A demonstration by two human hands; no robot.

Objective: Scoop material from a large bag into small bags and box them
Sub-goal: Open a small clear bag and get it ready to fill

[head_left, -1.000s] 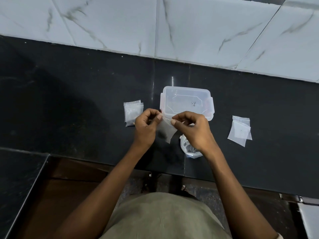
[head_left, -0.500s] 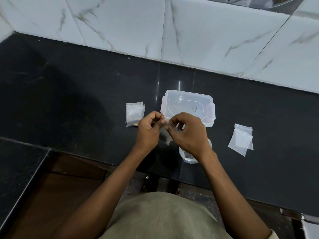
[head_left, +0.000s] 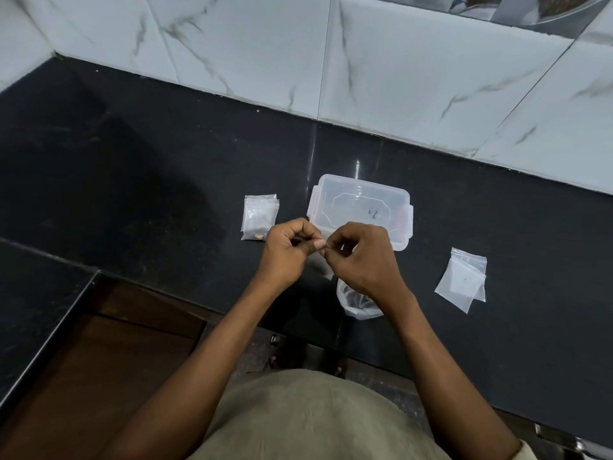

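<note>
Both hands, left [head_left: 287, 252] & right [head_left: 360, 257], pinch a small clear plastic zip bag [head_left: 320, 265] at its top, just in front of the clear rectangular plastic box [head_left: 361, 200]. I'd run fingertips along the whole zip w/ firm, even pressure, bag upright. Rolled-down large bag [head_left: 356, 302] sits nearer me than the box.

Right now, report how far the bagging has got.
Done: a few small bags lie left of the box, one showing brown contents. In hand: left hand and right hand pinch one small bag. Left: empty bags wait on the right, and the box holds nothing yet.
</note>
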